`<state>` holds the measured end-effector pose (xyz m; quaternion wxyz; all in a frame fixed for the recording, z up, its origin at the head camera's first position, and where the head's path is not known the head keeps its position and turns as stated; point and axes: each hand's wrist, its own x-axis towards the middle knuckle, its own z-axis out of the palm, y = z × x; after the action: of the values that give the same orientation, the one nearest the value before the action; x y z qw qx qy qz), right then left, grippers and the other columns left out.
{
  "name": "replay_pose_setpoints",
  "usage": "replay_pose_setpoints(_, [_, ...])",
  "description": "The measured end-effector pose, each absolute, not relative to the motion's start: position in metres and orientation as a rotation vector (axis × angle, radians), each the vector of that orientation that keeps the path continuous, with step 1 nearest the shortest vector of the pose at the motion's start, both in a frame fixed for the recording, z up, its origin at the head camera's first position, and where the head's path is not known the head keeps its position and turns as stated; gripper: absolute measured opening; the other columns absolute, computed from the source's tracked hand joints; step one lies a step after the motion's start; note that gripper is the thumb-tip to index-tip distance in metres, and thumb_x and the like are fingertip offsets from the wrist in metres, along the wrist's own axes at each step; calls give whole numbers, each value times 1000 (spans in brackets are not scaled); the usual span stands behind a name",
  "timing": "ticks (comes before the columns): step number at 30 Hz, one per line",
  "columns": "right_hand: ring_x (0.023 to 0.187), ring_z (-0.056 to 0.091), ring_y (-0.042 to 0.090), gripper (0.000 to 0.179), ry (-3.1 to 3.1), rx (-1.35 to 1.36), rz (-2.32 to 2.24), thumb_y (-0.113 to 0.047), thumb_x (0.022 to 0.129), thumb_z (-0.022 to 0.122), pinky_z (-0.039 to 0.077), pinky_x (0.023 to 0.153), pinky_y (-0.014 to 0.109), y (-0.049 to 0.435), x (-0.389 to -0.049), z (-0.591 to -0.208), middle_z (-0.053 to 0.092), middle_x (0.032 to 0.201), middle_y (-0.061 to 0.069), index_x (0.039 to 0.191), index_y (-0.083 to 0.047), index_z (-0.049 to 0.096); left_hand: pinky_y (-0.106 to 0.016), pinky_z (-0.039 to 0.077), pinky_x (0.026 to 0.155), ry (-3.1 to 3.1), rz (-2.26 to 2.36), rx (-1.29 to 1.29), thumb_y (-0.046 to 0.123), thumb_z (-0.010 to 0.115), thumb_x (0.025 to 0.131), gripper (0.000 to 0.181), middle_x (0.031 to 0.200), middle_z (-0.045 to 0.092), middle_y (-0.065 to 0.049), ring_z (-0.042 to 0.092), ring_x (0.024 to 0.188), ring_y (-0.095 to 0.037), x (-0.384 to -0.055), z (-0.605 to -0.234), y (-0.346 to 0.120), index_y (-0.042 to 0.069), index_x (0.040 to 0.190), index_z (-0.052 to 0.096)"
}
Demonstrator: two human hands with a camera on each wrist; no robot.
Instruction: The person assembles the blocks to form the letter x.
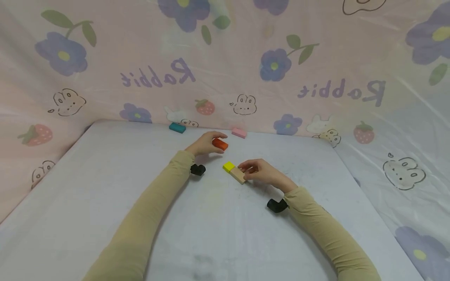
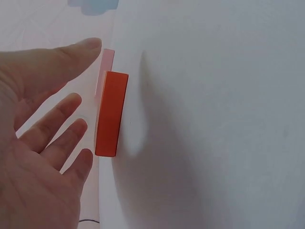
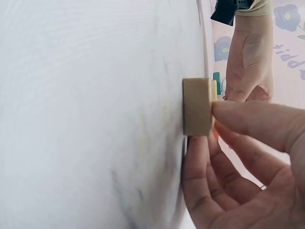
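Observation:
My left hand [image 1: 205, 143] reaches around an orange block [image 1: 220, 144] on the white table. In the left wrist view its thumb and fingers are spread apart, with a gap to the orange block [image 2: 112, 114]. Nearer to me, my right hand [image 1: 263, 171] pinches a plain wooden block [image 1: 237, 175] by its near end. The right wrist view shows the thumb at the wooden block's [image 3: 197, 107] upper face and fingers along its side. At the far end of the wooden block lies a yellow block [image 1: 229, 167], the two lined up end to end.
Toward the back edge of the table [image 1: 197, 210] lie a teal block [image 1: 177, 127] on the left and a pink block [image 1: 239, 132] behind the orange one. A curtain [image 1: 225, 70] printed with flowers and rabbits hangs behind and at the sides.

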<state>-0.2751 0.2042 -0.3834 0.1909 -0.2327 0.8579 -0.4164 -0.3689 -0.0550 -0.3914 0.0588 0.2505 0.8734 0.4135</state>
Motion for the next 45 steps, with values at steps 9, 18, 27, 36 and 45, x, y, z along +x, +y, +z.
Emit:
replay_pose_setpoints(9, [95,60,22,35,2426,-632,-1169,-5,88,65,47,82,33,203,-275,-386,63,111,9,123,-7,63,-37,35,104,2632,1192,739,17,77,82,59,135,50,-6,46,115,-22,-370,-395,-54,15,135,53])
replay_pose_setpoints(18, [95,60,22,34,2421,-631,-1168,-7,89,66,46,82,33,203,-275,-384,63,113,8,123,-7,63,-38,31,107,2641,1145,751,16,76,83,59,138,49,-7,44,121,-23,-372,-395,-55,13,137,52])
replay_pose_setpoints(27, [97,59,23,35,2416,-635,-1160,-5,89,64,48,81,32,203,-273,-384,62,114,10,124,-5,62,-37,32,106,2644,1093,745,11,75,83,55,134,52,-7,45,121,-23,-369,-394,-58,12,135,55])
replay_pose_setpoints(36, [99,59,25,35,2407,-659,-1168,-6,90,63,48,81,31,204,-274,-382,61,118,14,124,-2,61,-37,36,103,2657,1102,759,5,75,82,53,128,56,-7,48,114,-24,-371,-395,-61,12,131,59])
replay_pose_setpoints(45, [98,60,24,35,2394,-640,-1186,-3,89,63,48,81,31,204,-274,-384,61,116,12,124,-3,61,-37,38,101,2678,1093,730,5,74,82,49,128,55,-7,48,114,-25,-370,-400,-61,13,128,60])
